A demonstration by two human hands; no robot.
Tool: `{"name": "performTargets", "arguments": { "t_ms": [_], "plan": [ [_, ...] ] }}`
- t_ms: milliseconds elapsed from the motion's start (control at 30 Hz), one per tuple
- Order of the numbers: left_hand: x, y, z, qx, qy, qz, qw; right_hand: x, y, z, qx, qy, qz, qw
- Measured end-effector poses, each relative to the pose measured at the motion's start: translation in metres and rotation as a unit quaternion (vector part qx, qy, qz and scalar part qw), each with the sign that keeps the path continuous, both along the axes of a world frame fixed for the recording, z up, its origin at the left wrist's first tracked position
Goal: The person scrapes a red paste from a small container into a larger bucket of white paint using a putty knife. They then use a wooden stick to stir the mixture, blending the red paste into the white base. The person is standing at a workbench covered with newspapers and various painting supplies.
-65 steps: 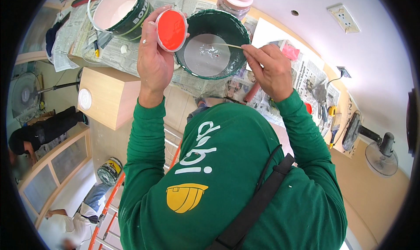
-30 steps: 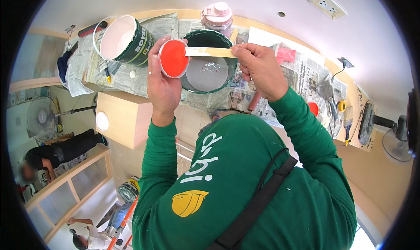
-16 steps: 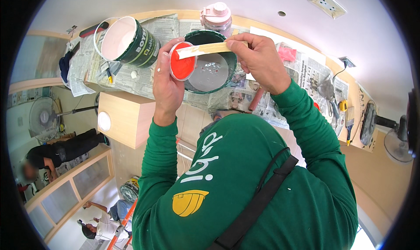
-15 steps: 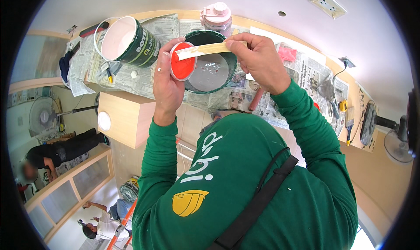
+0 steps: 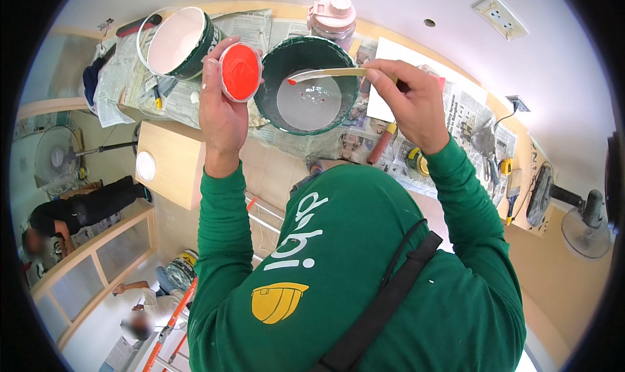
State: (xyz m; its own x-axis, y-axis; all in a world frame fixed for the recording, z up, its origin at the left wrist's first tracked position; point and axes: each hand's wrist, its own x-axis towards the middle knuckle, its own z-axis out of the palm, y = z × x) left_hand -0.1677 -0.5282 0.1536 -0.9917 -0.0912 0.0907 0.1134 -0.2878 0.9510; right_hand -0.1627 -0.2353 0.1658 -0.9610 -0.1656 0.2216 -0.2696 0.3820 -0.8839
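Observation:
My left hand (image 5: 222, 114) is closed round a small tub of bright red paint (image 5: 240, 72), its mouth tilted toward me. In my right hand (image 5: 411, 98), thumb and fingers pinch a flat wooden stir stick (image 5: 351, 72). The stick's far end is coated white, with a dab of red at the tip, and hovers over a dark green bucket (image 5: 263, 98). Pale grey liquid paint (image 5: 308, 106) lies in that bucket, with a few small red specks on its surface. The red tub is held left of the bucket's rim.
Newspaper (image 5: 472, 111) covers the counter. A second paint bucket (image 5: 203, 53) stands at the left, a pink-lidded bottle (image 5: 333, 21) behind. Rightward lie a red-handled tool (image 5: 381, 144), a small can (image 5: 417, 161), a putty knife (image 5: 484, 139) and a brush (image 5: 513, 193). Two people and an orange ladder (image 5: 170, 326) are lower left.
The red tub has moved left, away from the bucket. The stick has left the tub and is now over the grey paint with red on its tip.

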Motion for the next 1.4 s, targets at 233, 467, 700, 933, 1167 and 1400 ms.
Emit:
{"name": "performTargets", "arguments": {
  "t_ms": [233, 467, 700, 933, 1167, 1400],
  "plan": [
    [0.001, 0.006, -0.014, 0.038, 0.014, -0.033, 0.999, 0.014, 0.006, -0.043, 0.132, 0.155, 0.010, 0.979],
    [0.001, 0.006, -0.015, 0.029, 0.013, -0.030, 0.999, 0.012, 0.005, -0.047, 0.133, 0.168, 0.009, 0.977],
    [0.003, 0.006, -0.017, 0.030, 0.007, -0.026, 0.999, 0.015, 0.004, -0.050, 0.122, 0.164, -0.011, 0.979],
    [0.004, 0.004, -0.017, 0.021, 0.006, -0.021, 1.000, 0.017, 0.004, -0.049, 0.100, 0.131, -0.032, 0.986],
    [0.005, 0.007, -0.017, 0.035, -0.002, -0.020, 0.999, 0.017, 0.006, -0.051, 0.081, 0.105, -0.046, 0.990],
    [0.008, 0.013, -0.014, 0.081, -0.017, -0.037, 0.996, 0.010, 0.009, -0.015, -0.115, -0.175, -0.059, 0.976]
  ]
}}
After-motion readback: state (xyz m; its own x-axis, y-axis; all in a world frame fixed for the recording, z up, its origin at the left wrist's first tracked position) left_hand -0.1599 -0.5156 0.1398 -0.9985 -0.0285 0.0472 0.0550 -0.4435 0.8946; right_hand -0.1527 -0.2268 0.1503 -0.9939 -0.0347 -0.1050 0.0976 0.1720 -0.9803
